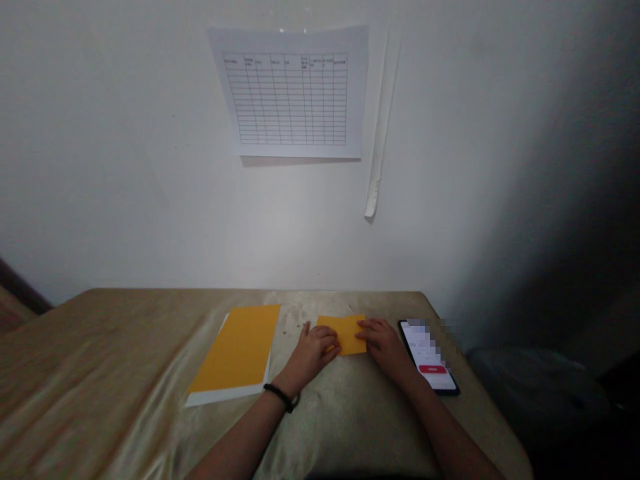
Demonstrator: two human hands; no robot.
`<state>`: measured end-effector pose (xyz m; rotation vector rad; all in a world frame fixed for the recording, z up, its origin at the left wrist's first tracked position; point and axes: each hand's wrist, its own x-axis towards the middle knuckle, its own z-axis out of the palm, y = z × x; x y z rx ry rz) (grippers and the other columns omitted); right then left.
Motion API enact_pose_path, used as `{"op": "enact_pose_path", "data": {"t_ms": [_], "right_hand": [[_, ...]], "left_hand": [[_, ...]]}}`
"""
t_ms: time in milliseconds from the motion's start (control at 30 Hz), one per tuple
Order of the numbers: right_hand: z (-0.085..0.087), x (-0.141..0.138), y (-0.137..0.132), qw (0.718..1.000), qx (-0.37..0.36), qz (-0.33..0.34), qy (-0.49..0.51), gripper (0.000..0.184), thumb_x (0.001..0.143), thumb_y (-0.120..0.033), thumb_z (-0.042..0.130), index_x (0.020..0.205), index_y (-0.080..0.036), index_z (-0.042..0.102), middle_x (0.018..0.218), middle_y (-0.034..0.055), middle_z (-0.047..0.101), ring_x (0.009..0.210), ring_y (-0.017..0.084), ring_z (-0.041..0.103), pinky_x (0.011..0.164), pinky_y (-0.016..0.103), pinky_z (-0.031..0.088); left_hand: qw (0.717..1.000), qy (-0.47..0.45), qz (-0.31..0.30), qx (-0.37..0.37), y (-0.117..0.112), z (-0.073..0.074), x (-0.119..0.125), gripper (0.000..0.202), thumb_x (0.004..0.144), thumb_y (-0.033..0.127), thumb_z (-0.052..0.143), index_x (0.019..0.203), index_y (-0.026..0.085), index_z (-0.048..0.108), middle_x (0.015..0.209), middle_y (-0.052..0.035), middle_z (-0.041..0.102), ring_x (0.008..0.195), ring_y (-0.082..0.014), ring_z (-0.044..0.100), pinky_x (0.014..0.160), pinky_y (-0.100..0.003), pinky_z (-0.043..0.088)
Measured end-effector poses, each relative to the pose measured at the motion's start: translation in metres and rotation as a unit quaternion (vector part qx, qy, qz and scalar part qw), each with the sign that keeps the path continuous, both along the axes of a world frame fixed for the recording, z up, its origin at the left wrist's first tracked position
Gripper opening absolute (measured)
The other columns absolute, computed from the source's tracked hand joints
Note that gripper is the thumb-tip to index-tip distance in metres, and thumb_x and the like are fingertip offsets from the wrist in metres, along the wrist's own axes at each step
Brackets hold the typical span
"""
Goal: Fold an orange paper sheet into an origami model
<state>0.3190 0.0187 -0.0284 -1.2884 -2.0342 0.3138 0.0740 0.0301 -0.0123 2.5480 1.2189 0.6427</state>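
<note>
A small piece of yellow paper [350, 335], seemingly folded, lies between my two hands on the cloth-covered surface. My left hand [316, 348] has its curled fingers over the paper's left edge, with the thumb side hidden from me in part. On the opposite edge, the fingers of my right hand [381, 341] hold the paper's right side. A shallow notch shows along its top edge. Left of my left hand lies a stack of flat sheets, a yellow sheet [240, 347] on top and white paper [225, 398] showing beneath it.
A lit smartphone [429, 360] lies just right of my right hand. The beige cloth [320, 427] is wrinkled on the left. Behind the table, a printed table sheet [295, 100] and a loose white strip [379, 133] hang on the wall [150, 200].
</note>
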Motion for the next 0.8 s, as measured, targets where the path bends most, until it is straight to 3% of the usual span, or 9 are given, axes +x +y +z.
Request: {"op": "enact_pose_path", "data": {"t_ms": [300,533,800], "right_hand": [[0.007,0.018,0.002,0.997,-0.054,0.044,-0.043,0.033,0.085,-0.011,0.058,0.101,-0.033,0.077,0.126,0.0005,0.068,0.131,0.027,0.045,0.108,0.052,0.036],[0.009,0.019,0.002,0.994,-0.067,0.085,-0.029,0.025,0.085,-0.017,0.064,0.095,-0.035,0.078,0.124,-0.0014,0.070,0.132,0.026,0.045,0.110,0.050,0.035],[0.011,0.014,-0.001,0.994,-0.074,0.076,-0.004,0.013,0.083,-0.026,0.070,0.089,-0.034,0.078,0.108,-0.0010,0.075,0.127,0.026,0.051,0.110,0.051,0.035]], "left_hand": [[0.999,-0.005,0.012,-0.046,0.002,0.001,0.001,0.013,0.088,0.031,0.069,0.099,0.033,0.076,0.116,-0.0005,0.070,0.117,-0.0242,0.057,0.114,-0.058,0.017],[0.998,-0.001,0.020,-0.063,-0.006,0.010,0.002,0.015,0.085,0.036,0.071,0.098,0.034,0.076,0.114,-0.0002,0.068,0.117,-0.0260,0.055,0.114,-0.062,0.011],[0.998,-0.003,0.006,-0.056,-0.004,0.004,0.002,0.023,0.079,0.041,0.076,0.101,0.034,0.074,0.115,-0.0014,0.066,0.116,-0.0269,0.055,0.113,-0.065,0.011]]}}
